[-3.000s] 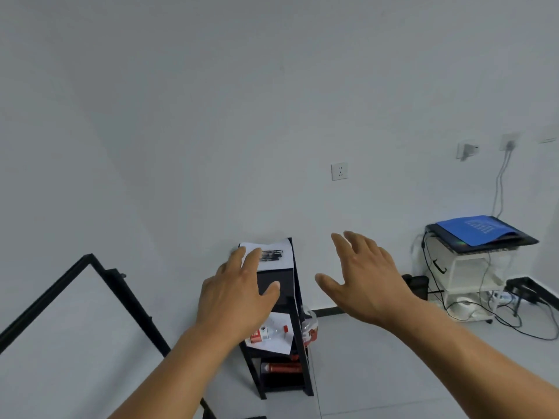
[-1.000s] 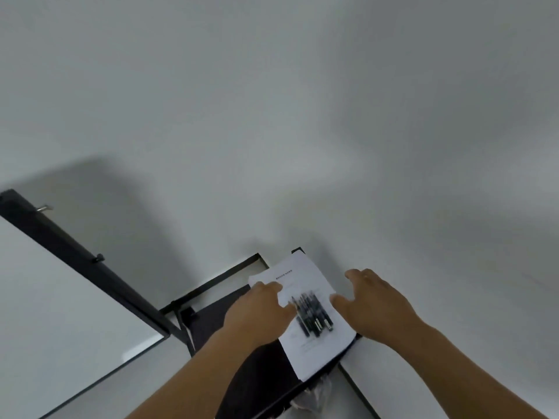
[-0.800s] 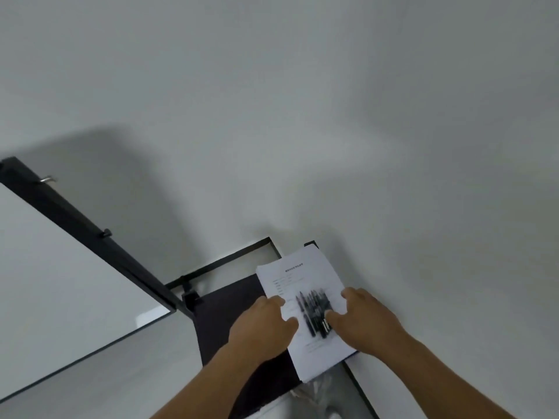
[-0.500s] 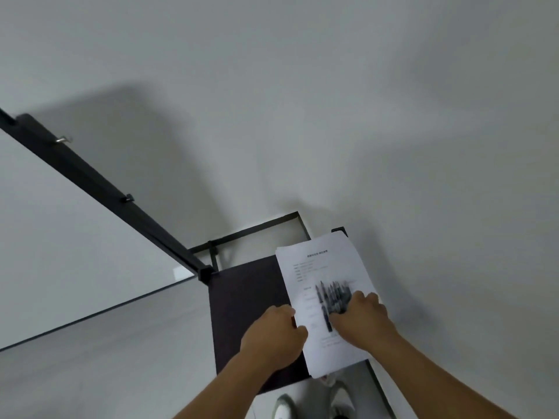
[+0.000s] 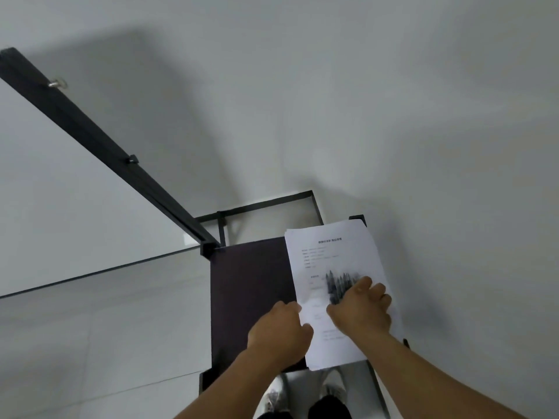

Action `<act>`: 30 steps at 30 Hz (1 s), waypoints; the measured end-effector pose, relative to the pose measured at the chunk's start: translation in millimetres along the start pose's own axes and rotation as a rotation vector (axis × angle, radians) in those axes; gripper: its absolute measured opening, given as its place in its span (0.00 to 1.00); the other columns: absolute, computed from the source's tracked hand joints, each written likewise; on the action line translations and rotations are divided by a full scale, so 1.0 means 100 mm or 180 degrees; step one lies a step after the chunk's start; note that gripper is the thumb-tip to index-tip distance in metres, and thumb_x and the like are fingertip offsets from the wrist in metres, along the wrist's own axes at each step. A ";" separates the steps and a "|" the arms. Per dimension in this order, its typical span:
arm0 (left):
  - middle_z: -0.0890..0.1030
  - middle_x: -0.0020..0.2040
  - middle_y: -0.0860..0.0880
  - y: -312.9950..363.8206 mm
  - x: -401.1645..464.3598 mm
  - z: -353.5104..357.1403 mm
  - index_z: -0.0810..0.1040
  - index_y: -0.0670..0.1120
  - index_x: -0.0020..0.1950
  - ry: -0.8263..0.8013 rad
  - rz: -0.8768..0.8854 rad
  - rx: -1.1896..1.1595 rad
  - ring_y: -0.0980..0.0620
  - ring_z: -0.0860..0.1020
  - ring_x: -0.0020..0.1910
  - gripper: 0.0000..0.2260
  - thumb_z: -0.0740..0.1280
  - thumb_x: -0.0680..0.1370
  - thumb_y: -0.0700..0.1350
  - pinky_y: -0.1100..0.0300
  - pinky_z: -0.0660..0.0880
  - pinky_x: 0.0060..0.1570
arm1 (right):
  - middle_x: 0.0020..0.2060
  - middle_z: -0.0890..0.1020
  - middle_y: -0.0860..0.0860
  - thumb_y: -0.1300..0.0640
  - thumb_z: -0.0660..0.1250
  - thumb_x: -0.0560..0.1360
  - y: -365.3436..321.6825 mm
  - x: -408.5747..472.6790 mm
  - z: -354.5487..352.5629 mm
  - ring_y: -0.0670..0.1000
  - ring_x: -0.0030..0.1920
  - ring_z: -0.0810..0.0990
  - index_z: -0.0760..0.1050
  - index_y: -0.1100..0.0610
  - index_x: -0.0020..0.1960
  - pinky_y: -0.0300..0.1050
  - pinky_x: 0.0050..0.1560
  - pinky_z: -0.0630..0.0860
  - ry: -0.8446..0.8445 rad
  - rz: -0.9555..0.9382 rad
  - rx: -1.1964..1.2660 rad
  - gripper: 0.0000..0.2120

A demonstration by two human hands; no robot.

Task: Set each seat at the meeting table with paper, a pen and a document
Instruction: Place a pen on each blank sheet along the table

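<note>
**Both hands on the papers and pens**

Your shoes (image 5: 302, 391) show at the bottom edge, below the black shelf (image 5: 251, 297). Your left hand (image 5: 279, 332) sits at the left edge of the papers (image 5: 332, 252), fingers curled; whether they pinch the sheets you cannot tell from here. Your right hand (image 5: 361, 309) lies on the papers with its fingers curled round the near ends of the pens (image 5: 338, 282), a blurred dark bundle lying on the sheets. The papers lie on the right side of the shelf top, overhanging its near edge. Farther left, a whiteboard (image 5: 60, 207) in a black frame leans beside the shelf. Beyond is the white wall (image 5: 363, 101).
</note>
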State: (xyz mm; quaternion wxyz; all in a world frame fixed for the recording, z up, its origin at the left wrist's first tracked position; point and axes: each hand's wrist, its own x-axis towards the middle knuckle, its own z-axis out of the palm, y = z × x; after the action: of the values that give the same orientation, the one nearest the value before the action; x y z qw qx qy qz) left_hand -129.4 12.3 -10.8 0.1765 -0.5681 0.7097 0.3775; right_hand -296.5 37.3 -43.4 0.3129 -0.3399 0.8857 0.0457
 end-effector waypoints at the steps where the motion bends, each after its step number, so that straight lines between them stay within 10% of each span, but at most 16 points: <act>1: 0.78 0.66 0.50 0.00 0.03 0.01 0.75 0.53 0.76 0.0011 -0.0004 -0.0012 0.49 0.82 0.57 0.21 0.62 0.84 0.56 0.48 0.83 0.61 | 0.69 0.66 0.60 0.40 0.74 0.73 0.00 0.02 0.02 0.60 0.69 0.70 0.55 0.58 0.74 0.52 0.61 0.78 0.0034 -0.0006 -0.0009 0.42; 17: 0.78 0.67 0.52 -0.04 0.00 0.02 0.77 0.55 0.73 0.0243 -0.0062 0.0042 0.49 0.82 0.56 0.17 0.62 0.85 0.56 0.49 0.83 0.60 | 0.61 0.77 0.57 0.48 0.71 0.79 0.03 0.11 0.18 0.54 0.56 0.81 0.66 0.59 0.69 0.45 0.53 0.82 0.0492 -0.0345 -0.0166 0.26; 30: 0.77 0.71 0.52 -0.20 -0.27 -0.20 0.75 0.55 0.76 0.0416 -0.0124 -0.0136 0.50 0.82 0.60 0.19 0.63 0.86 0.57 0.53 0.81 0.61 | 0.55 0.79 0.57 0.54 0.65 0.84 0.07 0.27 -0.07 0.55 0.48 0.82 0.69 0.64 0.66 0.45 0.44 0.77 -0.0161 -0.0576 0.0026 0.17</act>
State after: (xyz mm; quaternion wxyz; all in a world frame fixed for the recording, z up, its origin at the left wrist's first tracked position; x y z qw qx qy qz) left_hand -98.9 14.6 14.0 0.1249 -0.6090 0.7002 0.3511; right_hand -319.8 25.1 -54.7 0.3394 -0.4160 0.8434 0.0222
